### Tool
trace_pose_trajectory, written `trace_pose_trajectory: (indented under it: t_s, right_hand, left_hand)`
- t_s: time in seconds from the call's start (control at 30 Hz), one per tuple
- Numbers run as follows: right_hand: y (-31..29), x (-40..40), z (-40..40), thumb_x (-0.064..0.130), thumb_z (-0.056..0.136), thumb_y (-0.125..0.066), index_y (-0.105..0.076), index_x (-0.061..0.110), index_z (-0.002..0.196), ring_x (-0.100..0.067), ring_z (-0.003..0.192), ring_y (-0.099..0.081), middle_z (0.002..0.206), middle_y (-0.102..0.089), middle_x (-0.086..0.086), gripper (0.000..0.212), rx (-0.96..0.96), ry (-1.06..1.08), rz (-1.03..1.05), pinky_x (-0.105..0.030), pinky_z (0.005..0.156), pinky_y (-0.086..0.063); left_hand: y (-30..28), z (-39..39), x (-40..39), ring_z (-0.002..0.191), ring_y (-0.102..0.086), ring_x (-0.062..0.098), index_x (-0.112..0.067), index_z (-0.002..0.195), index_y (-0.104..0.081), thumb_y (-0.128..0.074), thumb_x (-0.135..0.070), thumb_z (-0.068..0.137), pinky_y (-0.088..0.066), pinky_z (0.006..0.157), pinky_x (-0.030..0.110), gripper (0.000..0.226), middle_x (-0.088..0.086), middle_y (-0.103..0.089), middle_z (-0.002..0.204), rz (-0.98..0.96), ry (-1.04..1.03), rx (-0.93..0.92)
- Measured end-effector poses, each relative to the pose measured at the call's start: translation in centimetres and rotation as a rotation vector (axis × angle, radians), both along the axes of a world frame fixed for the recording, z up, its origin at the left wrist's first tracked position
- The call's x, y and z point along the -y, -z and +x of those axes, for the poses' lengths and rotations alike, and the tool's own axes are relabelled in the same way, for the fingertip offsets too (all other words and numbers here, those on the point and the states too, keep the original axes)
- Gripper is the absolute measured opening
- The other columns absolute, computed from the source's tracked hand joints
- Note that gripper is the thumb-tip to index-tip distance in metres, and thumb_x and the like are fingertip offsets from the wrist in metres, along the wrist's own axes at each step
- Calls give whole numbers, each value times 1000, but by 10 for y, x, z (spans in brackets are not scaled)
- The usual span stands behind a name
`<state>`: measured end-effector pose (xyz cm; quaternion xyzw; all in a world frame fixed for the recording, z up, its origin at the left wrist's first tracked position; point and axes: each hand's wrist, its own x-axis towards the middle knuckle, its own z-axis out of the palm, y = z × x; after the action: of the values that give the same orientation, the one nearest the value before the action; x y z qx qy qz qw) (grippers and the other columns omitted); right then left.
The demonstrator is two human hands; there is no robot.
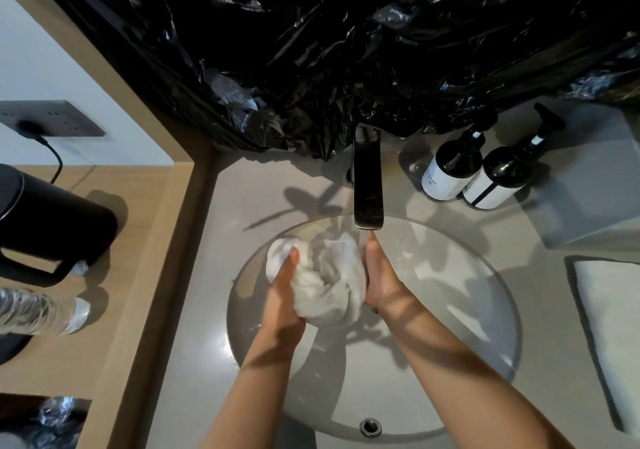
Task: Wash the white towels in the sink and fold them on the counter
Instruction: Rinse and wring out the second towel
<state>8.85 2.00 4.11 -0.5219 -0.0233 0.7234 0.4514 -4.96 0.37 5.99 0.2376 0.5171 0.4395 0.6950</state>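
A grey desk [214, 275] holds a round sink [467, 275]. Over the basin, the left hand [282, 296] and right hand [379, 275] press a bunched white towel [325, 282] between them, just below the faucet [367, 185]. Another towel [609, 327] lies folded at right, two pump bottles [474, 168] far right.

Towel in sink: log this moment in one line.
stage: washing | towel: bunched, under tap | left hand, right hand: gripping towel

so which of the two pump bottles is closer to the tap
The left pump bottle, whose white label carries faint text. It stands nearer the tap; the other pump bottle, with a black stripe across its label, stands further right.
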Motion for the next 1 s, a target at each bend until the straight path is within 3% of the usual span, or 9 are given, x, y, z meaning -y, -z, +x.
trace_pose_trajectory:
  t_s: [0.07,0.17,0.23,0.3,0.37,0.5,0.77,0.9,1.0]
  right_hand:
    - [-11,1,-3,71,64,-74,-47,22,133,-24,106,-65,118,-65,1,89,172,-86,28,-40,97,-48]
    - [-19,9,-1,52,66,-83,-59,23,113,-17,97,-69,102,-71,4,60,434,-163,151,-26,80,-52]
    - [-18,13,2,43,72,-82,-68,19,101,-14,85,-71,91,-75,1,41,467,-149,162,-22,70,-53]
    - [-15,16,4,39,76,-79,-68,5,99,-19,77,-71,84,-72,-6,42,391,-94,159,-25,64,-52]
    - [-7,18,3,39,76,-74,-61,-7,103,-32,84,-66,91,-68,-17,55,350,-98,223,-31,71,-52]
    - [3,15,14,47,82,-57,-62,17,93,-22,86,-66,91,-69,-3,32,795,-15,66,-35,81,-54]
    - [19,24,23,35,78,-58,-62,17,65,-25,72,-58,70,-64,1,22,680,58,-118,-32,70,-48]
    - [11,45,49,39,87,-62,-65,9,102,-24,87,-64,89,-69,-4,33,598,109,-63,-31,72,-50]
    - [9,62,61,63,71,-71,-41,24,132,-20,102,-61,117,-61,1,79,492,66,-82,-37,87,-48]
  left_hand:
    - [9,0,-1,100,-63,28,-2,113,-54,-61,-40,89,-49,95,50,45,14,-64,108,-8,3,-113]
    - [6,9,3,114,-62,35,2,120,-59,-53,-40,99,-46,100,49,48,24,-65,118,40,101,-111]
    - [4,18,3,107,-67,31,4,116,-62,-51,-38,99,-54,89,35,47,24,-68,111,7,81,-105]
    - [9,29,0,106,-66,36,8,117,-57,-55,-39,97,-56,87,41,50,29,-65,111,31,126,-129]
    - [14,40,-7,103,-68,29,-3,121,-58,-68,-41,87,-58,79,38,52,17,-69,110,-86,92,-186]
    - [20,59,-18,84,-66,6,-16,116,-59,-72,-36,86,-49,64,18,38,-4,-68,101,-170,52,-309]
    - [33,69,-16,98,-62,21,-10,119,-60,-61,-34,92,-48,82,28,36,4,-66,109,-95,217,-632]
    - [23,87,-17,96,-67,16,-27,110,-63,-68,-61,70,-54,88,35,53,-2,-71,105,-141,393,-614]
    - [14,102,-20,112,-61,22,-28,130,-52,-69,-79,52,-49,100,41,95,-1,-63,124,-293,409,-501]
